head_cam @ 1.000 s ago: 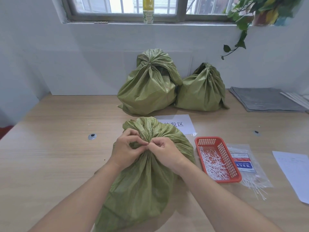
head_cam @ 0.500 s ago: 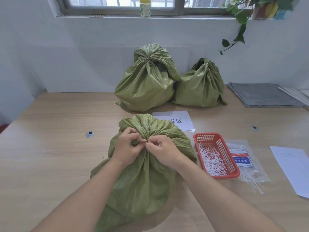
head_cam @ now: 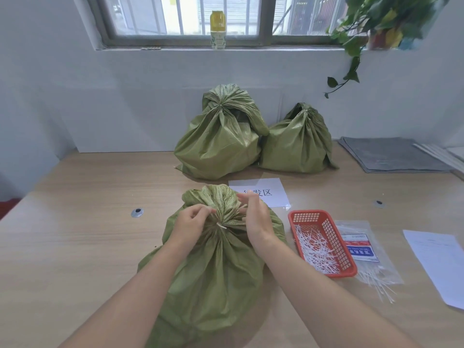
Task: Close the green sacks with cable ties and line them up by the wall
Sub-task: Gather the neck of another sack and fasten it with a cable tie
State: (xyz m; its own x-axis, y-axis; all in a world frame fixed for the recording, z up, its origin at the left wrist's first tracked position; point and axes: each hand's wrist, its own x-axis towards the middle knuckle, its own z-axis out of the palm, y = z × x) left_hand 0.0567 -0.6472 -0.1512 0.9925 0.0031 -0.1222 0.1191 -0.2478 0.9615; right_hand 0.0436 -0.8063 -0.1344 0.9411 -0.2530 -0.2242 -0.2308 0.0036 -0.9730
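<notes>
Wooden table [head_cam: 75, 247] bears red basket [head_cam: 310, 217] holding white cable ties [head_cam: 315, 249].

**One head-worn wide-angle view, looking forward and down**
The camera is sitting at the person's head and facing the wall [head_cam: 100, 101] and window [head_cam: 140, 16] across the worktop [head_cam: 75, 247]. It is tilting down, so the left arm [head_cam: 130, 297] and right arm [head_cam: 326, 292] are showing from the bottom edge. It is looking from close at the near sack [head_cam: 216, 285] in the lower middle, while the wall is lying farther off at the top.
</notes>
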